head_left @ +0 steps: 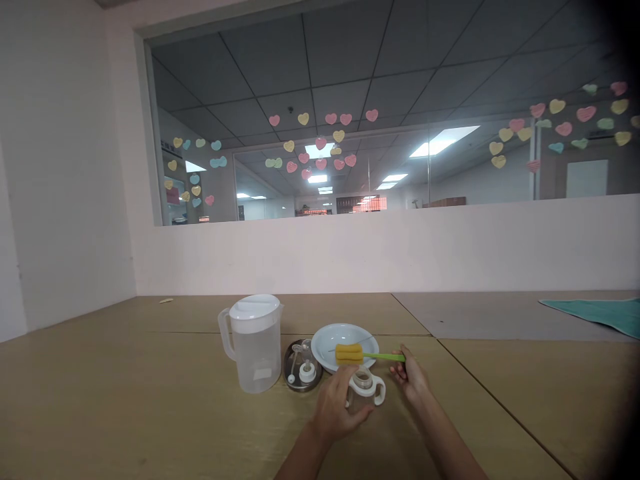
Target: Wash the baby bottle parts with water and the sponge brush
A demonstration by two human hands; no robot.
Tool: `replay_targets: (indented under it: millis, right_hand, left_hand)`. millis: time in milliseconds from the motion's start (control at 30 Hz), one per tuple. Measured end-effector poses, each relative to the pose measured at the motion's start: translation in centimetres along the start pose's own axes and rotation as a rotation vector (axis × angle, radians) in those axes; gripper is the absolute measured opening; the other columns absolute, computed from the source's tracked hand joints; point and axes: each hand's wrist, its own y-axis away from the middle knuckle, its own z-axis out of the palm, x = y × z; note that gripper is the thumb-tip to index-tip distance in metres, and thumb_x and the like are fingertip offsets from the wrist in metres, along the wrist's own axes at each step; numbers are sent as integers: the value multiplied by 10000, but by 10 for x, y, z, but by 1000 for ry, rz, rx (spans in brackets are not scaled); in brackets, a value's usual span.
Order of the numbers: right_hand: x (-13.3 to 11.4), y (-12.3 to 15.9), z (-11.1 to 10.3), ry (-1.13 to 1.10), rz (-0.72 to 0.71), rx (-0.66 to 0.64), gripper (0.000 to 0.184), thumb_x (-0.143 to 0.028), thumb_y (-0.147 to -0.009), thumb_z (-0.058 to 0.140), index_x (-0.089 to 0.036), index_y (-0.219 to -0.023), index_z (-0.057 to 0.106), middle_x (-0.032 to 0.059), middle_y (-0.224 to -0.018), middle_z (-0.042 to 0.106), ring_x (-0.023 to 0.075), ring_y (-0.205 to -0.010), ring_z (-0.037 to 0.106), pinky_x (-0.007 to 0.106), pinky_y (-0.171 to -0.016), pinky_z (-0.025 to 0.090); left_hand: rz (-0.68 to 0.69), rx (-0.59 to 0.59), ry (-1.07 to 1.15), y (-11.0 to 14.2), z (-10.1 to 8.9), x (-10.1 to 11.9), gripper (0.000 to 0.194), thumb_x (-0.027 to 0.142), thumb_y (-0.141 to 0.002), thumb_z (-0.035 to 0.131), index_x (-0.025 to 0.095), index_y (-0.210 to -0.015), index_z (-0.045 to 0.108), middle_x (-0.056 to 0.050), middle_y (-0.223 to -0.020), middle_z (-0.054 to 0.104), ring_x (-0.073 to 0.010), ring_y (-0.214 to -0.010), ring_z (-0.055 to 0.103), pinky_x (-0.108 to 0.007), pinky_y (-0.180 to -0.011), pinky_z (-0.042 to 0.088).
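Note:
My left hand (336, 407) is wrapped round the left side of a clear baby bottle (364, 393) with a white two-handled collar; its open mouth faces up. In my right hand (413, 380) is the green handle of a bottle brush (349, 354). The brush's yellow sponge head points left, above the near rim of a white bowl (344, 330) and just beyond the bottle mouth. To the left, a round metal dish (303, 385) holds a white nipple cap (307, 372) and a straw-like piece with a white ball end (294, 367).
A lidded translucent pitcher (257, 350) stands left of the metal dish. A teal cloth (600, 313) lies at the far right of the wooden table (150, 400). Behind the table is a white wall (350, 257) with a window above it.

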Motion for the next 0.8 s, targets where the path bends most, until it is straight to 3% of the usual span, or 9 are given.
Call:
replay_targets:
  millis: [800]
  right_hand:
    - [1, 0, 1, -17, 1, 1, 258, -397, -794, 605, -163, -688, 577, -111, -324, 370, 35, -289, 314, 154, -407, 449]
  left_hand:
    - [11, 24, -6, 0, -1, 1, 635, 404, -740, 653, 183, -1286, 416, -127, -1183, 614, -254, -1088, 596, -394, -925, 521]
